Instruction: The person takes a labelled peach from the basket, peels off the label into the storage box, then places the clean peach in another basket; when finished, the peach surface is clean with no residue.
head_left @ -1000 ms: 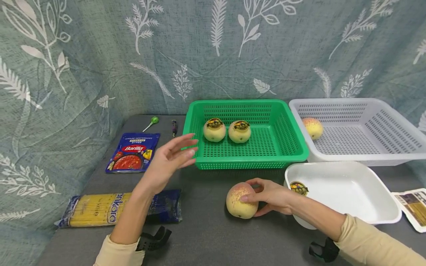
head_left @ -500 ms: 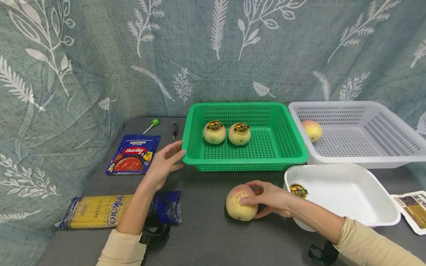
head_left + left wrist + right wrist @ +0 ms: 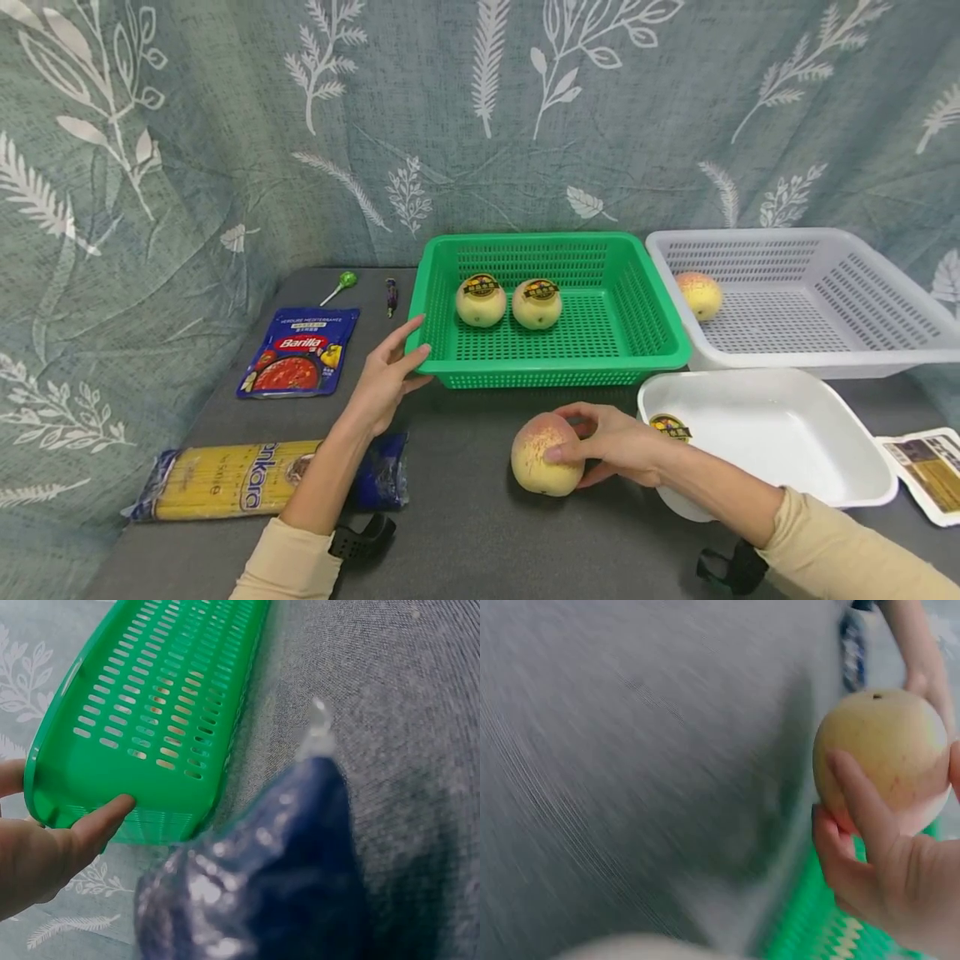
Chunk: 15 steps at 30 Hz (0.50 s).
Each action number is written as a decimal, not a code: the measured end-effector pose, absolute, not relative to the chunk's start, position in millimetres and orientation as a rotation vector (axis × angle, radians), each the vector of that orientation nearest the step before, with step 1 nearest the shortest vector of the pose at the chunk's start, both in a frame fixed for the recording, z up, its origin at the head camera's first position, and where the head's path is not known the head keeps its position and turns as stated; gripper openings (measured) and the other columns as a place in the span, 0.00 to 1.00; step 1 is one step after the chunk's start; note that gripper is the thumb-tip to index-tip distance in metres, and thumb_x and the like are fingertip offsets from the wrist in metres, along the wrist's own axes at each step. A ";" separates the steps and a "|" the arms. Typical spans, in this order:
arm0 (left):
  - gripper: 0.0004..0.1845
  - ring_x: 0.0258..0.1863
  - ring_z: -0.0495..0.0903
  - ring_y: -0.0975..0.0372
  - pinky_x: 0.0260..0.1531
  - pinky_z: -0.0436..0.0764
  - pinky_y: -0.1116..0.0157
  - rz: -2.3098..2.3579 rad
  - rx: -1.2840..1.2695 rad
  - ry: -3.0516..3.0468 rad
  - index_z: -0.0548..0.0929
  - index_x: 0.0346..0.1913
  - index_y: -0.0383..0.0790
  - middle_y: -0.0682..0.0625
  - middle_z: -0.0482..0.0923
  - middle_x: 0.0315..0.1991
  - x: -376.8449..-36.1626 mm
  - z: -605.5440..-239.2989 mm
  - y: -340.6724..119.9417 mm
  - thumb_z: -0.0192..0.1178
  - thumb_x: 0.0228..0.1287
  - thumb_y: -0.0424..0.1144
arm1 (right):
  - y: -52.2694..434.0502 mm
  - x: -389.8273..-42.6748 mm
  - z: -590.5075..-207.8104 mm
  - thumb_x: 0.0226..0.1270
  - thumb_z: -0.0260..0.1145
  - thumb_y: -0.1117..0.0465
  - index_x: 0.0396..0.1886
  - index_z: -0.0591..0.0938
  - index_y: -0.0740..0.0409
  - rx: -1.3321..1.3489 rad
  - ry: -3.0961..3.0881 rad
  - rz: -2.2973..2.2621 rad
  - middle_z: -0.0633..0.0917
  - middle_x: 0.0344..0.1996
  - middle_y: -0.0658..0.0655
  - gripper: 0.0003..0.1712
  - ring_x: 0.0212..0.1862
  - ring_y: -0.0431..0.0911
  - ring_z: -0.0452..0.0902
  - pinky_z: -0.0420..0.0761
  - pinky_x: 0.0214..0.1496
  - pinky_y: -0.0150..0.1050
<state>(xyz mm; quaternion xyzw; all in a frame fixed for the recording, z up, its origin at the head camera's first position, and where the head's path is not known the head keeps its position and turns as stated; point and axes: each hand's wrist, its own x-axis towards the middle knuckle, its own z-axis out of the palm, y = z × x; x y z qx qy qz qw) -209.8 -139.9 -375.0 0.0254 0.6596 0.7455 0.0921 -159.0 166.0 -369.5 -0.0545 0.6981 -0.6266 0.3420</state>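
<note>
A yellow-pink peach (image 3: 547, 454) sits on the dark counter (image 3: 465, 533), just in front of the green basket (image 3: 645, 333) and left of the white tray (image 3: 780, 433). The right hand (image 3: 618, 444) grips it from the right side, fingers (image 3: 859, 802) curled round its skin and thumb over the top; the right wrist view shows the fruit held in that clasp.

The left hand (image 3: 388, 375) is at the near left corner of the green basket, thumb hooked against the wall and the fingers (image 3: 101, 821) straight along the rim, touching it. Inside the basket two labelled peaches (image 3: 510, 302) lie side by side toward the back.

To the right stands a white basket (image 3: 862, 333) with another peach (image 3: 699, 295) in its left rear corner. The white tray carries a round sticker (image 3: 670, 427) on its left rim, partly behind the right wrist. A printed card (image 3: 926, 467) lies at the far right edge.

Left of the green basket lie a Barilla sauce pouch (image 3: 298, 362), a green lollipop (image 3: 341, 285) and a small dark wrapped item (image 3: 391, 294). A spaghetti packet (image 3: 225, 479) lies near the front, its blue end under the left forearm.
</note>
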 end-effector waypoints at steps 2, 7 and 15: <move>0.30 0.65 0.60 0.43 0.60 0.66 0.46 2.221 0.070 1.947 0.52 0.76 0.44 0.42 0.50 0.73 -209.5 -375.7 -139.8 0.45 0.76 0.32 | 175.0 -162.2 -357.2 0.58 0.72 0.60 0.68 0.60 0.70 -0.184 1.811 -1.637 0.71 0.52 0.68 0.44 0.44 0.53 0.79 0.81 0.43 0.52; 0.29 0.65 0.60 0.43 0.60 0.65 0.46 2.226 0.060 1.936 0.52 0.76 0.44 0.41 0.50 0.73 -209.8 -375.9 -140.0 0.45 0.76 0.32 | 213.6 -176.1 -308.6 0.61 0.68 0.66 0.70 0.54 0.70 -0.293 1.854 -1.694 0.64 0.58 0.69 0.44 0.46 0.54 0.78 0.80 0.47 0.53; 0.30 0.66 0.59 0.43 0.60 0.65 0.45 2.238 0.062 1.917 0.53 0.76 0.44 0.42 0.49 0.74 -210.8 -376.1 -140.5 0.46 0.75 0.32 | 307.7 -216.2 -261.0 0.69 0.58 0.70 0.64 0.63 0.56 -0.266 2.081 -1.778 0.69 0.54 0.58 0.26 0.48 0.48 0.76 0.80 0.47 0.51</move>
